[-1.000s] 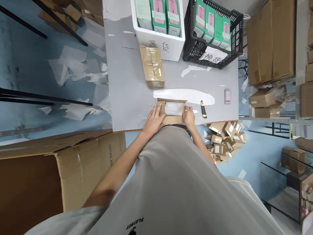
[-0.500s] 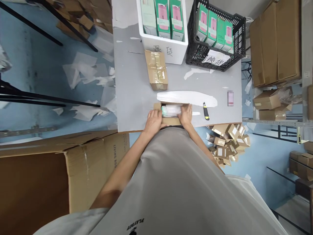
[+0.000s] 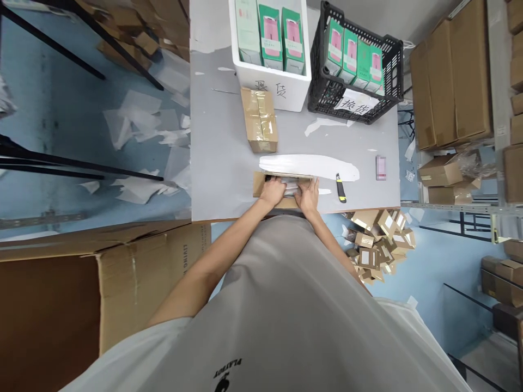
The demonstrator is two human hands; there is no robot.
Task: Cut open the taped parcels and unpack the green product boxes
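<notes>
An opened cardboard box (image 3: 286, 203) lies at the table's front edge, close against my shirt, its left flap folded outward. Inside is an item in clear plastic wrap (image 3: 291, 188), mostly covered by my hands. My left hand (image 3: 273, 191) reaches into the left part of the box, fingers curled down onto the wrapped item and partly hidden. At the right end, my right hand (image 3: 307, 196) grips the box, with its inner fingers against the wrap. A white paper strip (image 3: 308, 165) lies just beyond the box, and a yellow-and-black utility knife (image 3: 340, 188) to its right.
A taped carton (image 3: 261, 121) stands behind, against a white foam bin (image 3: 274, 90) of green boxes. Beside it is a black crate (image 3: 315, 93) with more green boxes. A small pink item (image 3: 381, 167) lies rightward. Piled cartons (image 3: 370, 258) and a large open carton (image 3: 155, 283) flank me.
My left hand has moved from the box's left end rightward and into it, over the wrapped item. My right hand remains at the right end. The view has shifted slightly.
</notes>
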